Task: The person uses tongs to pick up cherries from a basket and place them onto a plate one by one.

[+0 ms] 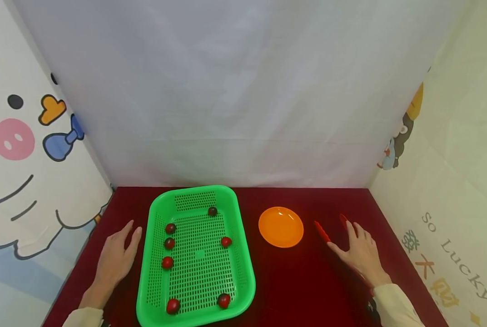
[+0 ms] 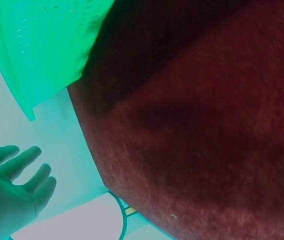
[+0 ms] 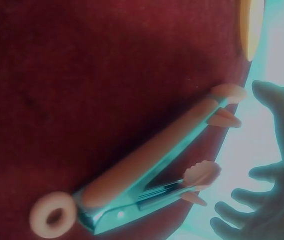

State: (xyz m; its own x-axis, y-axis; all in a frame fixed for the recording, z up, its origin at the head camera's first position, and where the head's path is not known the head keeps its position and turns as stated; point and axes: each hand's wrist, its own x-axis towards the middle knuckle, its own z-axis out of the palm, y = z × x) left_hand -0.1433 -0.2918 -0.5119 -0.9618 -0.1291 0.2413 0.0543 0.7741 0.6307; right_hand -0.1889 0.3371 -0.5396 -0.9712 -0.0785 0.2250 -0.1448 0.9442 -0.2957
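Observation:
My left hand [image 1: 114,256] is held with relaxed fingers just left of a green perforated basket [image 1: 243,268], holding nothing. Inside the basket lie several small round red fruits [image 1: 167,262], some with dark patches. My right hand [image 1: 362,254] is spread over a pair of tongs, hiding most of them in the head view; only their red tips [image 1: 322,231] stick out past thumb and fingers. In the right wrist view the tongs [image 3: 151,150] rest with arms apart and a ring at the handle end. The fingers there are loosely bent, not round the tongs.
Between the basket and the tongs sits an orange plate [image 1: 281,227]. A dark red cloth [image 1: 300,281] covers the table. White curtain [image 1: 243,113] hangs behind, with printed sheets [image 1: 435,204] at both sides.

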